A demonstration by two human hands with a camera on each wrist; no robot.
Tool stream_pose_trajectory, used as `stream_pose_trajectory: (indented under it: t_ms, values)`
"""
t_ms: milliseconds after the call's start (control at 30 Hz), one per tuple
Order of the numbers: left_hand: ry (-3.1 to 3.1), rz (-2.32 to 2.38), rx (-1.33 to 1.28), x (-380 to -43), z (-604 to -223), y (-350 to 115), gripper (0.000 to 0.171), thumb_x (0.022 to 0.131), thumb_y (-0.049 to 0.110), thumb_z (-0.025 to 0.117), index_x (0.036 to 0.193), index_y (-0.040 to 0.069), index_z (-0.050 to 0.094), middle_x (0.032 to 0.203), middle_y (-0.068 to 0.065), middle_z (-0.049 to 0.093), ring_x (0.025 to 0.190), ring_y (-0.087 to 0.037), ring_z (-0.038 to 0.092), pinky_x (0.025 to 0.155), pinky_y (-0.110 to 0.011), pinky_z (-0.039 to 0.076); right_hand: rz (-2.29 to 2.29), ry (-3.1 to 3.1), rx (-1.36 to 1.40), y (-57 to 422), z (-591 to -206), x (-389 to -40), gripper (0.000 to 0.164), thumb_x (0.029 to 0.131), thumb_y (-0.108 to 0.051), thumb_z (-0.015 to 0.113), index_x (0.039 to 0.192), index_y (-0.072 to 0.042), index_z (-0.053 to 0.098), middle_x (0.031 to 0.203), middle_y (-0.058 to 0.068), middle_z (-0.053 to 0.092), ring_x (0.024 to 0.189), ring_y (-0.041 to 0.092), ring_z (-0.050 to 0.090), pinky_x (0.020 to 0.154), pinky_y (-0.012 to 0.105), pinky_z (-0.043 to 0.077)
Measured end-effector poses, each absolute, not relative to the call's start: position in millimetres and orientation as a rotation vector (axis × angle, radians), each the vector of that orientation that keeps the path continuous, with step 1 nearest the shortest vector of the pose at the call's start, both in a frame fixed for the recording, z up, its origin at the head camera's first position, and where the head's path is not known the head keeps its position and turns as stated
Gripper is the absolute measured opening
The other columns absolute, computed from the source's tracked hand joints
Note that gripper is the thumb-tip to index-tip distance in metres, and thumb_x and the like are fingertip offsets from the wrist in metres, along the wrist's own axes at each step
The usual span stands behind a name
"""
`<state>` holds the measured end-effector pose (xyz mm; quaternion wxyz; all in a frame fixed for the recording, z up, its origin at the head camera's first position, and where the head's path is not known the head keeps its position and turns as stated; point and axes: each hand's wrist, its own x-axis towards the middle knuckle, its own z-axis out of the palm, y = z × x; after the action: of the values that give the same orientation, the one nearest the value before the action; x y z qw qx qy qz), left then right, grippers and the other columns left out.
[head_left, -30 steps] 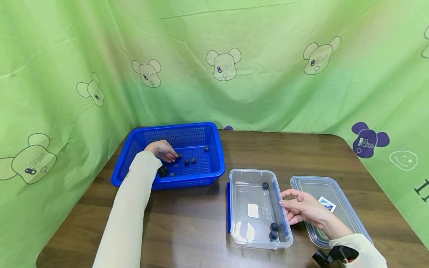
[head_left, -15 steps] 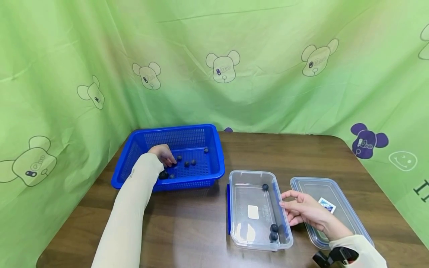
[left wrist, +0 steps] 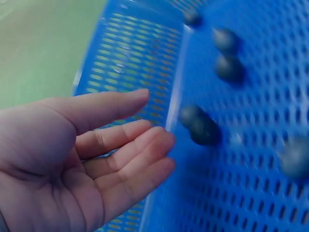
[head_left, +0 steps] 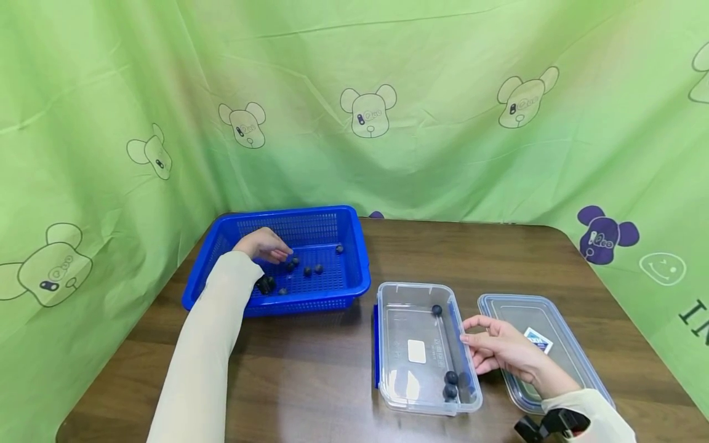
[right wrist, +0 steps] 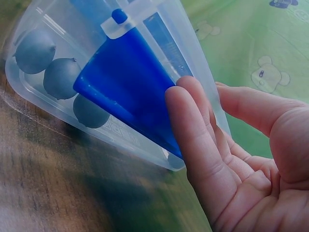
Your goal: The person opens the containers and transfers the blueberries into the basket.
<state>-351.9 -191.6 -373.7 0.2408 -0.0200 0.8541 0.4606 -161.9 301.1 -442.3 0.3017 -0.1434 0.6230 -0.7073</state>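
Dark berries [head_left: 307, 271] lie on the floor of the blue basket [head_left: 310, 297], left of centre in the head view; three more sit in the clear container [head_left: 399, 326], lower right of centre. The left hand [head_left: 268, 246] has risen off the basket floor, fingers loose, palm bare; judged: that reach gained no berry. The right hand [head_left: 501, 347] grips the container's right wall. A lid [head_left: 567, 351] lies lower right.
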Motion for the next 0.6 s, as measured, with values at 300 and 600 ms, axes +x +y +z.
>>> stream_pose_trajectory:
  t_ms: [300, 600]
  values:
    - [2.184, 1.532, 0.017, -352.6, -359.6, -186.2, 0.044, 0.1, 0.005, 0.058, 0.138, -0.014, 0.048, 0.14, -0.032, 0.049, 0.125, -0.037, 0.055, 0.105, -0.042, 0.048, -1.872, 1.654, -0.384, 302.1, -442.9, -162.6, 0.015, 0.104, -0.004, 0.05, 0.116, -0.012, 0.053, 0.079, 0.005, 0.07, 0.068, 0.012, 0.069, 0.063, 0.028, 0.061]
    - [2.034, 1.66, 0.157, -338.7, -337.6, -146.8, 0.042, 0.101, 0.003, 0.056, 0.139, -0.013, 0.046, 0.137, -0.03, 0.052, 0.109, -0.026, 0.066, 0.105, -0.045, 0.047, -1.877, 1.646, -0.387, 302.1, -442.6, -161.9, 0.015, 0.104, -0.004, 0.049, 0.115, -0.012, 0.053, 0.079, 0.005, 0.069, 0.068, 0.012, 0.068, 0.063, 0.028, 0.061]
